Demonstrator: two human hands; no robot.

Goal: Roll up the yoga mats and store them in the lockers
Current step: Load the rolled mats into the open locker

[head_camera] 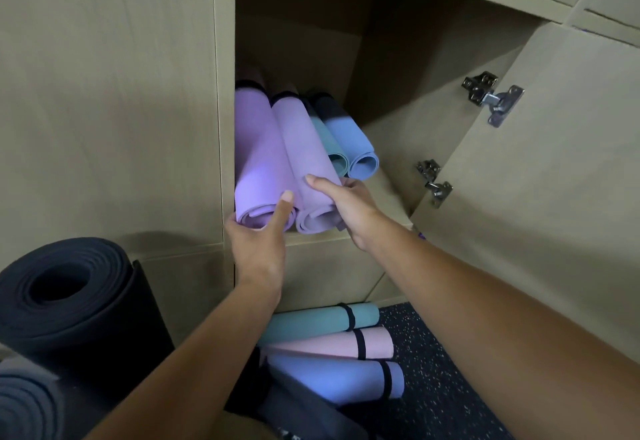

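Open locker point(398, 59) in the wall of pale wooden doors, its door point(540, 176) swung out to the right on two metal hinges point(493, 98). Inside, on the locker floor, four rolled mats side by side, all with the long axis running front to back, into the depth: bright purple mat point(256, 152) against the left wall, lilac mat point(304, 152) touching it on the right, then teal mat point(329, 142) and blue mat point(353, 138) further right and set deeper. Free floor left in the right part of the locker. Near ends of the two purple rolls at the front edge, a little past it as far as can be judged, so probably still to be pushed inward along that same axis, away from the body. Below on the dark speckled floor, more strapped rolls waiting: teal point(318, 325), pink point(329, 344) and blue point(332, 380) ones lying crosswise, and a large black roll point(69, 297) at the left, with a grey one point(24, 408) under it. Left hand point(258, 232) at the near end of the bright purple mat, fingers curled around the left side of the roll, thumb on top. Right hand point(343, 200) on the lilac mat, thumb across the top and fingers wrapped down its right side, clamped on it. Both hands directly in front of the roll ends, each equally near to its own mat, so a straight forward push seems enough; likely risk only of the loose outer flap of the lilac roll opening, since no strap visible at this end
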